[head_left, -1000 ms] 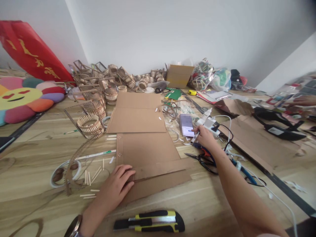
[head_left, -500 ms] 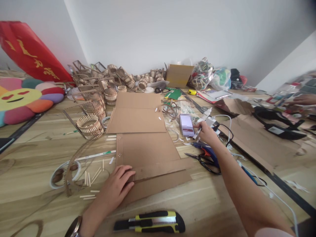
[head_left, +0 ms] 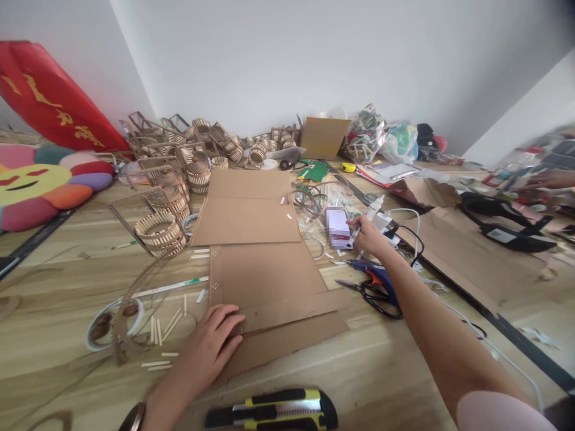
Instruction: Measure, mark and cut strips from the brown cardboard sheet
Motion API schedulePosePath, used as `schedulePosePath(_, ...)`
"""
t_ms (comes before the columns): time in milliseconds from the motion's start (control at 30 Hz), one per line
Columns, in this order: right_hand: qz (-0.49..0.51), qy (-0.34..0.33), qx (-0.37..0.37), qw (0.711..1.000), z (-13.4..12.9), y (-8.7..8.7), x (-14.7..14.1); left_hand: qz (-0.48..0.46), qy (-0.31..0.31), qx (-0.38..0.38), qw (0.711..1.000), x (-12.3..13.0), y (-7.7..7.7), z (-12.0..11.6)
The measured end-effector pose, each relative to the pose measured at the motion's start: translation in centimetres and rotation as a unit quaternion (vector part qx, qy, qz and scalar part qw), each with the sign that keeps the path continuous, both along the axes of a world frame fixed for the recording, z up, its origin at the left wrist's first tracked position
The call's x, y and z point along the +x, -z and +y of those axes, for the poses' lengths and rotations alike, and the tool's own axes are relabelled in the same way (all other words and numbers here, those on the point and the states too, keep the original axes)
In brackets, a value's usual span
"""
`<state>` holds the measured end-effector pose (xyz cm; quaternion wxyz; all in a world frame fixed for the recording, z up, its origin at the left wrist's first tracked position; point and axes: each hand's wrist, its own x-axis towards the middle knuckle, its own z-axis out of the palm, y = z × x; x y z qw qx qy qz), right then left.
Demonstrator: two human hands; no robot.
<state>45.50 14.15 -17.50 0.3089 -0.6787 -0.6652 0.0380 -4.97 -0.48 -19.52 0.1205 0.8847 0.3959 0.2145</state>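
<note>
My left hand (head_left: 213,335) lies with fingers spread on the left end of a cardboard strip (head_left: 287,308), on top of stacked cardboard pieces. A larger cardboard sheet (head_left: 247,218) rests farther back. My right hand (head_left: 369,234) reaches out to a phone (head_left: 338,227) with a lit screen; its index finger is at the screen's right edge. A slim white pen (head_left: 353,238) is gripped in the same hand, its dark end pointing down and left. Near my body lies a yellow and black utility knife (head_left: 274,412). Scissors (head_left: 375,296) and a blue glue gun (head_left: 377,275) lie below my right forearm.
Small wooden-stick baskets (head_left: 160,232) are heaped at the back left. Loose sticks (head_left: 157,331) and a tape roll (head_left: 92,335) lie at left. A cardboard box (head_left: 324,137) stands by the wall. At right are a black headset (head_left: 503,224), cables and another person's hand (head_left: 552,179).
My right index finger has moved slightly left, over the phone's screen edge, and the pen has shifted with it. The left hand stays on the cardboard. The view has shifted slightly.
</note>
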Motion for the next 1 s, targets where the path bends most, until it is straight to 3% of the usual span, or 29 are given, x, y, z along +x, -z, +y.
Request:
schedulePosePath(400, -0.015, 0.006, -0.001, 1.000, 2.1, 0.9, 1.2, -0.004, -0.003, 0.002, 1.000, 0.2, 0.1, 0.1)
schedulePosePath(700, -0.041, 0.000, -0.012, 0.999, 4.2, 1.0, 0.3, -0.013, -0.008, 0.010, 1.000, 0.3, 0.1, 0.0)
schedulePosePath(833, -0.040, 0.001, 0.002, 0.999, 3.6, 0.4, 0.1, -0.010, -0.008, 0.009, 1.000, 0.4, 0.2, -0.1)
schedulePosePath(1000, -0.036, 0.007, 0.010, 0.999, 0.6, -0.5, 0.5, -0.008, -0.013, 0.009, 1.000, 0.3, 0.5, -0.1)
